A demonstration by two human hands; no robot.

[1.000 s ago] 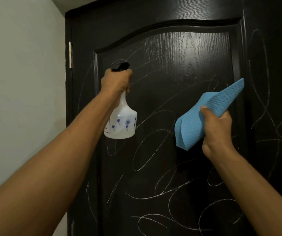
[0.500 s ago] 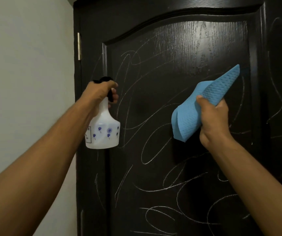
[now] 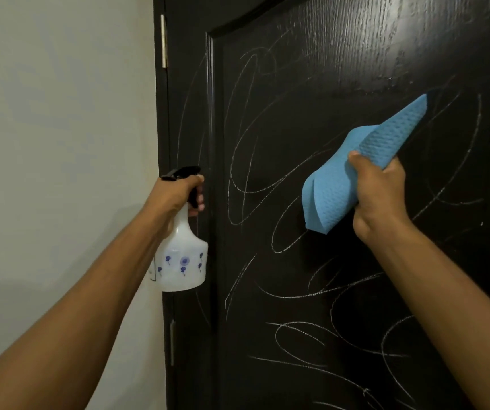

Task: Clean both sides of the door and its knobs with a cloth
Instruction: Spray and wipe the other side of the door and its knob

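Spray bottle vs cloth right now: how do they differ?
The spray bottle is rigid, white with small blue flowers and a black trigger; the cloth is soft, plain blue and folded. The left hand grips the bottle's neck, so it hangs by the door's hinge edge; the right hand holds the cloth up before the scribbled panel. Both are held off the ground.

the door (image 3: 356, 291) is standing ahead, with the wall (image 3: 60, 143) lying to its left and two hinges (image 3: 164, 41) sitting along that edge. the left hand (image 3: 175, 193) is holding a spray bottle (image 3: 183, 261) before the door's left edge; the right hand (image 3: 379, 196) is holding a cloth (image 3: 341, 184) before the panel, further right.
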